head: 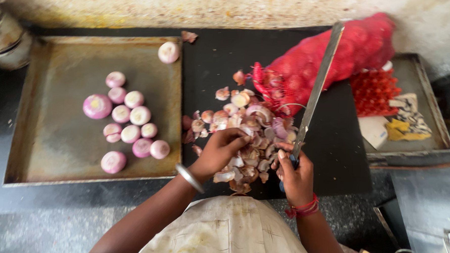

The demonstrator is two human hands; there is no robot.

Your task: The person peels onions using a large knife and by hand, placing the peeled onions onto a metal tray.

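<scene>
About a dozen peeled pink onions [130,116] lie on the flat metal tray [52,149]; the red mesh sack [334,58] looks mostly full. The right hand [294,176] grips a long steel knife [315,92], while the left hand [220,152] has its fingers curled into the pile of onion skins [244,137]; I cannot tell what they hold.

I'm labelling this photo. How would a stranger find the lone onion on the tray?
Find the metal tray left of the black board. The lone onion lies at its top right corner, apart from the cluster of peeled onions mid-tray.

12 peeled onions [130,116], 2 trays [57,134], 1 knife [317,87], 1 red mesh bag [339,55].
</scene>
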